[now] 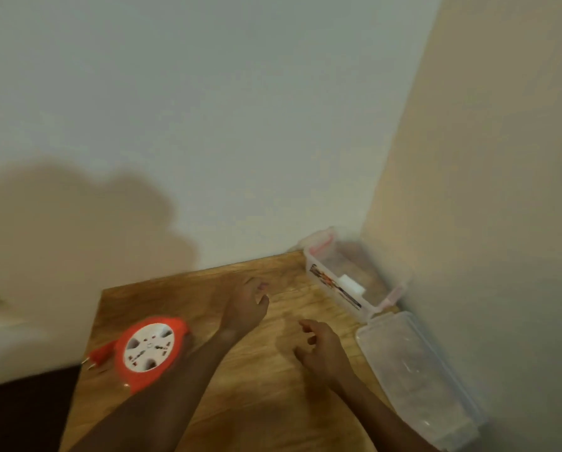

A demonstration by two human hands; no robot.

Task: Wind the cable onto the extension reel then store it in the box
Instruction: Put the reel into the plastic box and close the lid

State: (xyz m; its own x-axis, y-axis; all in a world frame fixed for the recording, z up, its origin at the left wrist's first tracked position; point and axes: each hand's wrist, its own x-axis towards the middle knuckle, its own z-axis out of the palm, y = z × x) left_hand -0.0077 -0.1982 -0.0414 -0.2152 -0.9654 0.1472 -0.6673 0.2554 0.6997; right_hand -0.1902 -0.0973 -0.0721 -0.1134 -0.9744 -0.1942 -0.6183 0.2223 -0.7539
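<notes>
An orange extension reel (149, 349) with a white socket face lies flat on the left part of the wooden table (240, 402). Its orange plug (98, 355) sticks out at its left side. A clear plastic box (354, 282) with pink clips stands open in the far right corner, with a white object inside. My left hand (245, 308) hovers over the table's middle, fingers apart, holding nothing, right of the reel. My right hand (322, 349) is also open and empty, closer to me and left of the lid. The picture is blurred.
The box's clear lid (416, 376) lies flat along the table's right edge, just in front of the box. Walls close the table in at the back and right. The table's left edge drops to a dark floor area (21, 412).
</notes>
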